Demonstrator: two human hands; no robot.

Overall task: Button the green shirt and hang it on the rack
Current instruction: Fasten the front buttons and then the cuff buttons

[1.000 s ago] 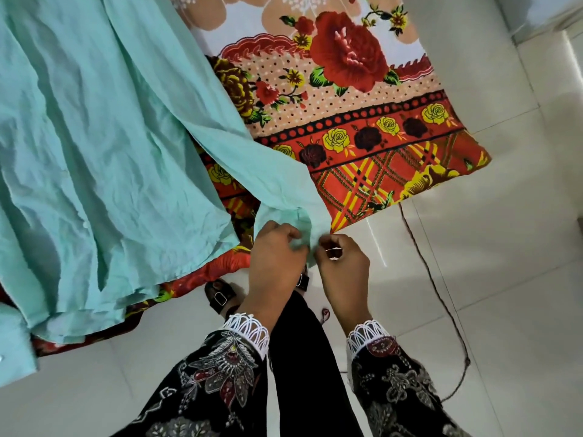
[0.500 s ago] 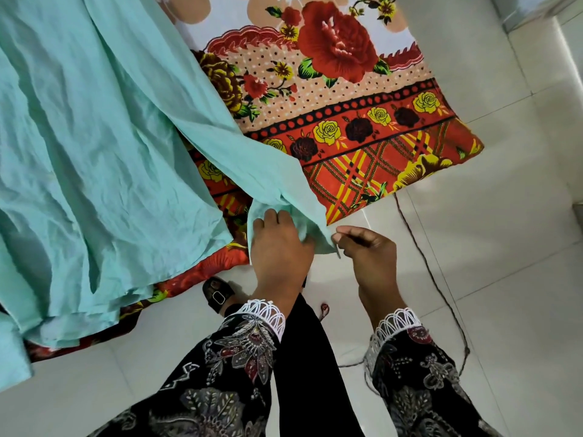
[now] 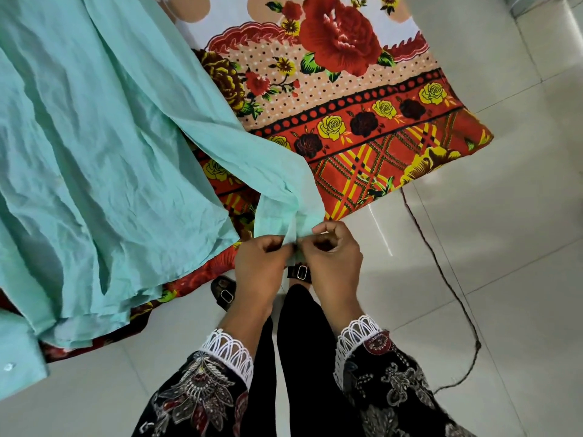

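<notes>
The pale green shirt point(image 3: 94, 146) lies spread and wrinkled over the left of a floral bedsheet. One sleeve point(image 3: 262, 171) stretches off the bed's edge toward me. My left hand point(image 3: 262, 266) and my right hand point(image 3: 334, 263) both pinch the sleeve's cuff point(image 3: 295, 228), fingertips nearly touching at the cuff opening. The button itself is hidden between the fingers. Another cuff with a white button point(image 3: 9, 366) hangs at the lower left. No rack is in view.
The red and yellow floral bedsheet point(image 3: 362, 127) covers the bed and hangs over its edge. White tiled floor point(image 3: 504, 247) fills the right and bottom. A thin dark cord point(image 3: 441, 279) snakes across the tiles at right. My sandalled feet point(image 3: 224, 293) stand by the bed.
My right hand, which had come away from the cuff half a second ago, has returned and pinches it again beside my left hand. The view shifted slightly.
</notes>
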